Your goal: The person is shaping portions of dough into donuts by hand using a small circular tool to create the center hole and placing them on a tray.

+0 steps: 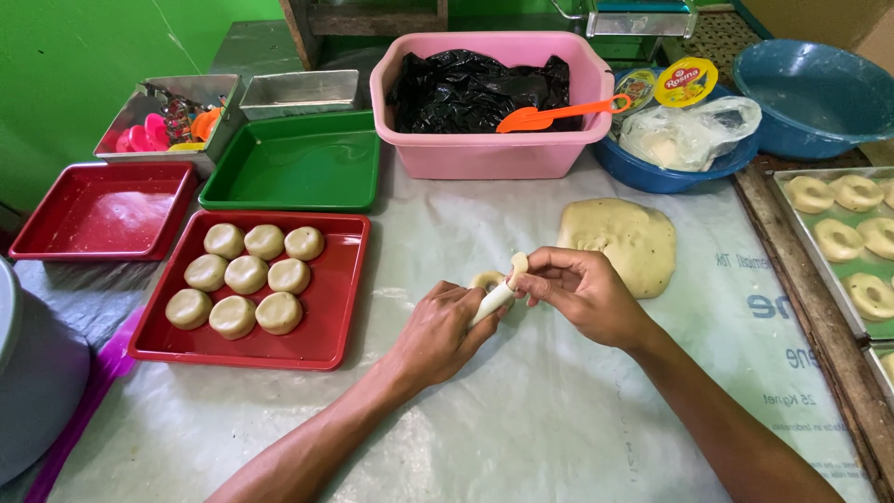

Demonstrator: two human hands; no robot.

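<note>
My left hand point(438, 333) and my right hand point(579, 291) meet over the plastic-covered table. Together they hold a pale rope of dough point(499, 292), the left gripping its lower end and the right pinching its upper end. A small ring of dough point(484, 278) lies on the sheet just behind the left fingers. A flat slab of dough point(621, 239) rests beyond my right hand. To the left, a red tray point(324, 328) carries several round dough discs point(246, 275).
An empty red tray point(102, 211), a green tray point(294, 166) and metal tins sit at the back left. A pink tub point(484, 149) with black plastic and an orange scoop stands behind. Blue bowls point(812, 93) and a tray of dough rings point(843, 233) are on the right.
</note>
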